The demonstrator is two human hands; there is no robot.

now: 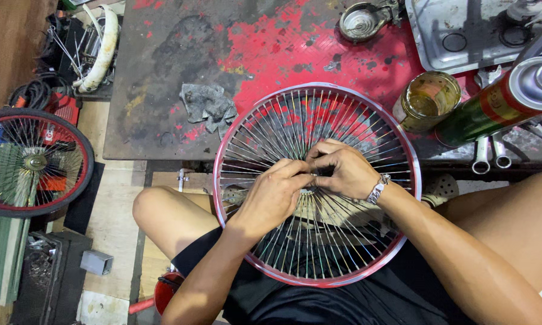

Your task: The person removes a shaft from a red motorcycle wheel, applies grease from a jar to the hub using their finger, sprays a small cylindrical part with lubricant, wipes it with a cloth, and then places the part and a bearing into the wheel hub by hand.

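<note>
A spoked bicycle wheel rim (235,129) with a red edge rests on my lap and leans against the workbench edge. Both hands meet over its hub at the centre. My left hand (274,195) lies on the spokes with its fingers curled at the hub. My right hand (343,171), with a metal bracelet on the wrist, pinches something small at the same spot among the spokes; the hub itself is hidden under the fingers.
The red-and-grey workbench (162,90) holds a crumpled grey rag (207,105), a glass jar of yellowish liquid (427,99), a green spray can (499,102), wrenches (487,153) and a metal tray (463,30). A tyred wheel (33,162) lies on the floor at left.
</note>
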